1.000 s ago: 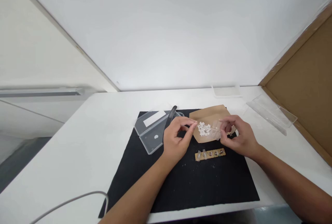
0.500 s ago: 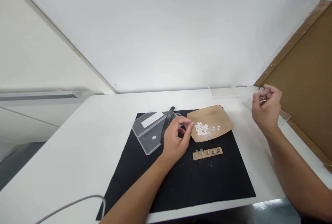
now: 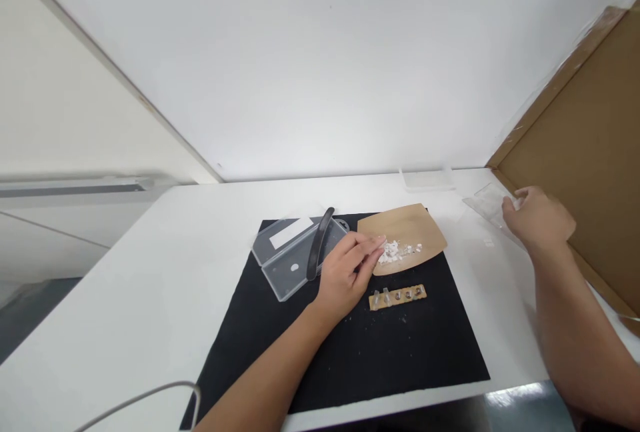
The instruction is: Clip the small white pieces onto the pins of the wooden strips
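My left hand (image 3: 350, 272) reaches over a brown paper sheet (image 3: 425, 219). Its thumb and fingertips are closed together at the edge of a pile of small white bits (image 3: 393, 253); what they pinch, if anything, is too small to make out. At the far right, my right hand (image 3: 543, 219) is at a clear plastic bag or thin case (image 3: 487, 200). Its fingers are bent and partly hidden, with something pale between thumb and forefinger. In front of the paper lies a narrow tan strip (image 3: 397, 297) bearing several small clear and metallic pieces.
Left of the paper lies an open clear plastic case (image 3: 287, 282) with a white label, crossed by a black curved handle (image 3: 320, 245). These rest on a black mat (image 3: 390, 365). A clear tray (image 3: 427, 182) stands by the wall, cardboard (image 3: 590, 132) at right, a cable (image 3: 145, 395) front left.
My left hand has moved slightly right and its fingertips have come down onto the white bits. My right hand has moved right and lower, onto the clear plastic.
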`<state>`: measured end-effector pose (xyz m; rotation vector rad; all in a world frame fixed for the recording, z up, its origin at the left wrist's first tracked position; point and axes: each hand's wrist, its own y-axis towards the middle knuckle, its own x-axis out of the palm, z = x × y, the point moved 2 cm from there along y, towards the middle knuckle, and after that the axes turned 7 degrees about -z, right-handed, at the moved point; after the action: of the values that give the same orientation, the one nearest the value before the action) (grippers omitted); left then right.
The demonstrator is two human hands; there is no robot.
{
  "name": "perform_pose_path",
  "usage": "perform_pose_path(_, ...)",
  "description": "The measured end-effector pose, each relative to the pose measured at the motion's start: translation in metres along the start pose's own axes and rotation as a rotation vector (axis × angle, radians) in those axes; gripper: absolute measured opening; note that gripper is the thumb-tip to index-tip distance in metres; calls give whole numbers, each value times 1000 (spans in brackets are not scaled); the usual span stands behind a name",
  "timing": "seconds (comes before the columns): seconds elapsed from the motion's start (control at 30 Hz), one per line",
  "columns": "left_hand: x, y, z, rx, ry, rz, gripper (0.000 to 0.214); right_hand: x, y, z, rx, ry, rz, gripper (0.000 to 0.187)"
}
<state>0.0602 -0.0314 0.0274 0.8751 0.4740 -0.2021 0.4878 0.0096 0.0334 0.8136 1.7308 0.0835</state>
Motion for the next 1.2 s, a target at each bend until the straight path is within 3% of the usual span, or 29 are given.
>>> perform_pose_path(0.07,0,0,1,17,-4,5,23,-13,-6,-16,-39,-20,93,18)
perform_pose_path(0.17,0,0,3,5,-17,6,11,-31,-22,-54,-316,266,134,13)
perform_pose_path(0.27,1,-1,3,-97,-98,-15,5,-33,-51,-97,-533,385,-34,15)
perform_pose_path(0.37,4,-5,0,-269,-343,-34,10,-29,-94,-137,-923,513,-285,18)
perform_pose_path(0.47,9,-7,1,-402,-607,-72,18,-29,-128,-162,-1078,655,-367,31)
perform_pose_path(0.7,13,-6,8,-511,-860,-186,30,-29,-139,-168,-1007,935,-385,22)
perform_pose_path(1.0,14,-6,7,-524,-804,-290,39,-25,-138,-165,-1079,960,-470,23)
perform_pose_path(1.1,11,-6,4,-459,-609,-300,38,-22,-140,-163,-1103,924,-457,15)
perform_pose_path(1.2,-2,-1,-2,-293,-70,-167,35,-16,-140,-160,-1064,820,-406,9)
